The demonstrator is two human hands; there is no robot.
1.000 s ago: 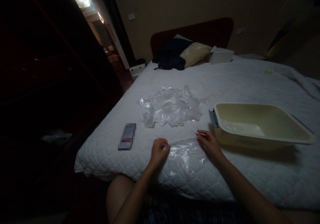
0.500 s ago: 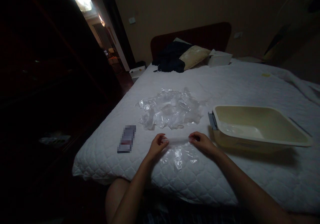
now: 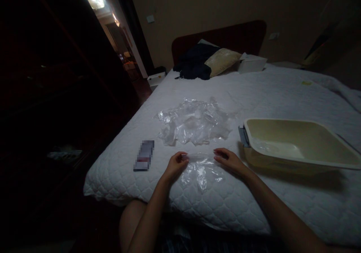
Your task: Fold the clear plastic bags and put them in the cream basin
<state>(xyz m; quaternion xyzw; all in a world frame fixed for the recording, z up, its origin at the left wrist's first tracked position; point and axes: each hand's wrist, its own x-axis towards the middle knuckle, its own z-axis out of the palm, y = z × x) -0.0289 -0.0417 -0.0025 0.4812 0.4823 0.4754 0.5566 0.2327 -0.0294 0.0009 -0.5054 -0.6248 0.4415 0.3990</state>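
Note:
A clear plastic bag (image 3: 201, 176) lies crinkled on the bed near its front edge, between my two hands. My left hand (image 3: 177, 164) is at the bag's upper left corner, its thumb and fingertips closed on the film. At the upper right corner, my right hand (image 3: 228, 161) has its thumb and fingers apart, holding nothing. Farther back, a loose heap of clear plastic bags (image 3: 194, 121) spreads across the quilted white bedcover (image 3: 121, 174).
To the right stands a cream plastic tub (image 3: 304, 162) with a grey handle clip. A blurred-out phone-like object (image 3: 144, 156) lies at left. Dark cloth (image 3: 194, 63), a beige pillow (image 3: 222, 61) and a white box (image 3: 252, 63) sit by the headboard (image 3: 220, 38).
The bag's top edge, earlier stretched between both hands, now lies lower and flatter. My right fingers have parted from it. The view has shifted slightly.

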